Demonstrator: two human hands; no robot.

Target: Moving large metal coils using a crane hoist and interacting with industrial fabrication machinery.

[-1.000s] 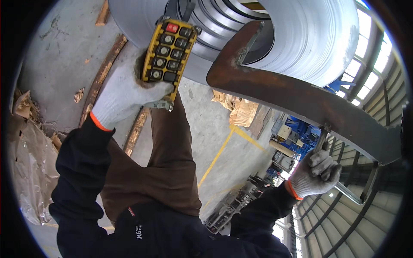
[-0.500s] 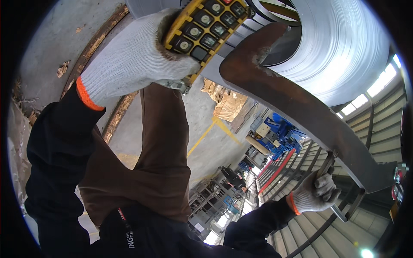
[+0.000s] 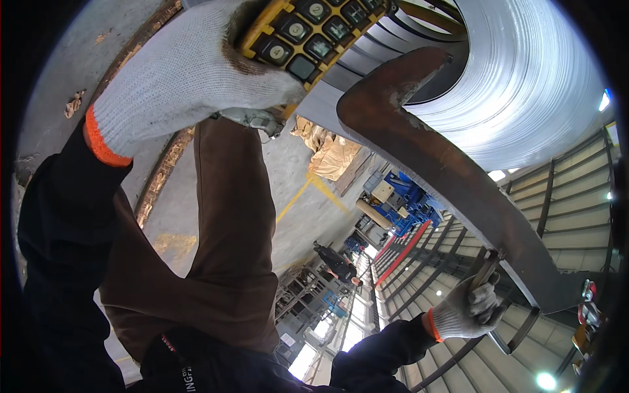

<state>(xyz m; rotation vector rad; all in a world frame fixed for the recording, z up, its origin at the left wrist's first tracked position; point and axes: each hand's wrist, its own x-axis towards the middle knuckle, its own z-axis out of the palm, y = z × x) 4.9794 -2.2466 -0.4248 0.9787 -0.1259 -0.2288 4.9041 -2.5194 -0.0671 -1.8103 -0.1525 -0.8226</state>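
My left hand (image 3: 190, 78), in a white knit glove with an orange cuff, grips a yellow pendant remote (image 3: 308, 33) with black buttons at the top of the view. My right hand (image 3: 468, 308), gloved the same way, is closed around a thin metal handle bar (image 3: 488, 272) on a big rusty brown steel hook arm (image 3: 445, 170). The tip of that arm reaches into the bore of a large shiny steel coil (image 3: 524, 85) at the upper right.
Concrete floor (image 3: 262, 190) with a yellow painted line (image 3: 301, 196). A bundle of brown wrapping paper (image 3: 331, 154) lies beyond. Blue machinery (image 3: 406, 200) and another person (image 3: 337, 262) are farther off. Wooden beams (image 3: 164, 170) run along the floor.
My left hand with the remote has come closer and higher in view, now partly cut off at the top. The hook arm looms larger; my right hand stays on its handle.
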